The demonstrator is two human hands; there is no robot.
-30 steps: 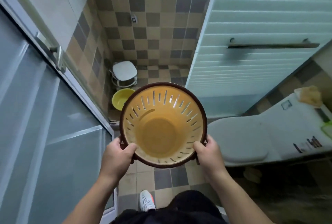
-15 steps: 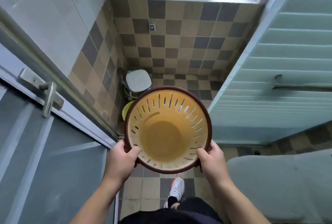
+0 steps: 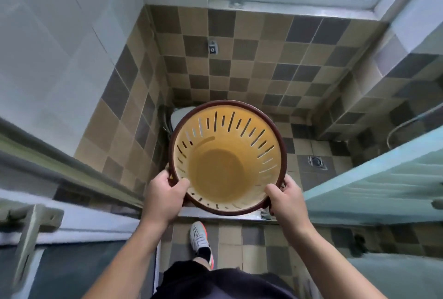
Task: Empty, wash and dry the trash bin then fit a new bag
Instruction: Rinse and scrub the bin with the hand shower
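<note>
Trash bin (image 3: 227, 157), yellow with dark rim, slotted walls, carried upright over the tiled floor (image 3: 254, 234) at the shower threshold; looks empty. Left hand (image 3: 165, 195) and right hand (image 3: 286, 199) each curl around the near rim, thumbs inside. Likely light, stiff plastic; slippery when wet. The rim seems the surest hold, slots a backup.

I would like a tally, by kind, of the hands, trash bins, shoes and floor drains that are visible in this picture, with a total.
Hands: 2, the left hand and right hand, each gripping the bin's rim
Round yellow slotted plastic trash bin with dark brown rim: 1
White sports shoe: 1
Square metal floor drain: 1
Total: 5
</note>
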